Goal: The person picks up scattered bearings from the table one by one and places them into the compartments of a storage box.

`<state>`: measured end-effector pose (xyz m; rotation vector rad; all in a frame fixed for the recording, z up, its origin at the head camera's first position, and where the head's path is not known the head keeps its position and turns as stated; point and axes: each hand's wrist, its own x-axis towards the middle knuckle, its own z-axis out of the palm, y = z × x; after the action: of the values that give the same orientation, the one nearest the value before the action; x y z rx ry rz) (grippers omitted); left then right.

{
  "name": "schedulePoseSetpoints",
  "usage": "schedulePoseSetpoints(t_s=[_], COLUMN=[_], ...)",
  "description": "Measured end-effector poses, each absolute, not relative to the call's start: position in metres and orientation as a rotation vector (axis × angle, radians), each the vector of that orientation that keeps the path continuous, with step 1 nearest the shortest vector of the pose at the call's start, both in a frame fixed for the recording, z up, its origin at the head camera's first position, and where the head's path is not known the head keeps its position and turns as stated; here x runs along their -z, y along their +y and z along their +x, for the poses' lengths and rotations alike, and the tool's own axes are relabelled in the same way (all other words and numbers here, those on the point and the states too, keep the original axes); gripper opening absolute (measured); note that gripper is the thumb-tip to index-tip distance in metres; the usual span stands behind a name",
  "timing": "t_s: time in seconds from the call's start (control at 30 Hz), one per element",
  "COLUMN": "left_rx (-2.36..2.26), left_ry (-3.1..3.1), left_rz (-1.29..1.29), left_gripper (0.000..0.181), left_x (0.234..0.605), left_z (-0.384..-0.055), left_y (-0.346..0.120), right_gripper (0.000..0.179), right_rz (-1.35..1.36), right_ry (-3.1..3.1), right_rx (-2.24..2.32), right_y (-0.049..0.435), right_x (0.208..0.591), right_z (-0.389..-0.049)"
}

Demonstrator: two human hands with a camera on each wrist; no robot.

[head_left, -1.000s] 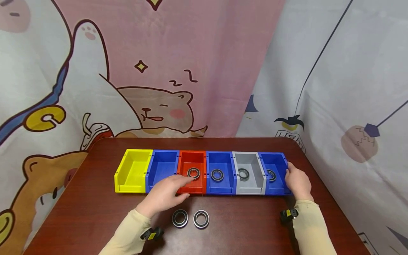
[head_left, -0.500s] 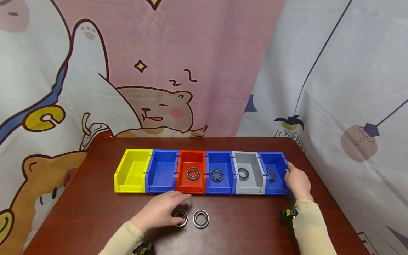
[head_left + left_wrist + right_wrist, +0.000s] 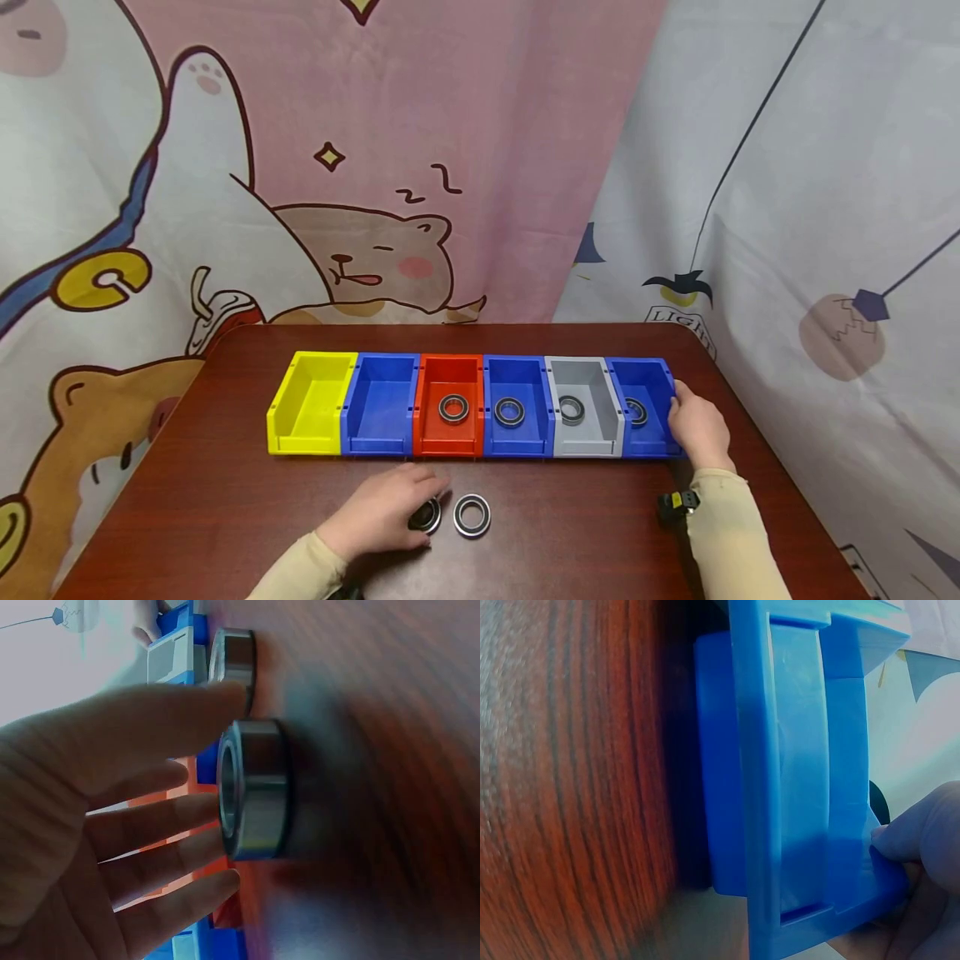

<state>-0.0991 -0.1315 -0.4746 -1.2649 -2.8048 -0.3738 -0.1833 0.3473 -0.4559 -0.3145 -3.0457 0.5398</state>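
Observation:
My left hand (image 3: 386,508) is over the table with its fingers spread around a ball bearing (image 3: 266,795) that lies flat. In the left wrist view, the thumb is by one side of its rim and the fingers reach toward the other; no firm grip shows. A second bearing (image 3: 486,517) lies just to its right. At the right end of the bin row, my right hand (image 3: 701,429) grips the side wall of a blue bin (image 3: 802,750), thumb inside and fingers outside. That bin holds a bearing (image 3: 642,412), partly hidden by its wall.
Joined in a row are a yellow bin (image 3: 315,404), a blue bin (image 3: 384,408), a red bin (image 3: 453,379), another blue bin (image 3: 517,379) and a grey bin (image 3: 600,417). The red, second blue and grey ones each hold a bearing. A printed curtain (image 3: 525,167) hangs behind the table.
My left hand has come down and back from above the red bin to the left bearing on the table. The right hand keeps its hold on the end bin.

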Motion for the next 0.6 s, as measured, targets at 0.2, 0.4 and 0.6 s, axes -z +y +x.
schedulePoseSetpoints(t_s=[0.2, 0.4, 0.6], left_rx=[0.375, 0.393, 0.416], left_ry=[-2.779, -2.76, -2.754], left_rz=[-1.289, -1.305, -1.29], left_gripper=[0.048, 0.046, 0.043], left_x=[0.4802, 0.4838, 0.4848], left_z=[-0.098, -0.0988, -0.0984], left_y=[-0.1321, -0.1325, -0.1315], right_gripper=[0.045, 0.046, 0.046], right_rz=[-0.317, -0.317, -0.315], right_ry=[-3.046, -3.043, -3.045], right_rx=[-0.542, -0.54, -0.546], right_y=[0.3466, 0.3471, 0.3479], right_x=[0.4556, 0.4569, 0.4573], right_z=[-0.183, -0.1831, -0.1839])
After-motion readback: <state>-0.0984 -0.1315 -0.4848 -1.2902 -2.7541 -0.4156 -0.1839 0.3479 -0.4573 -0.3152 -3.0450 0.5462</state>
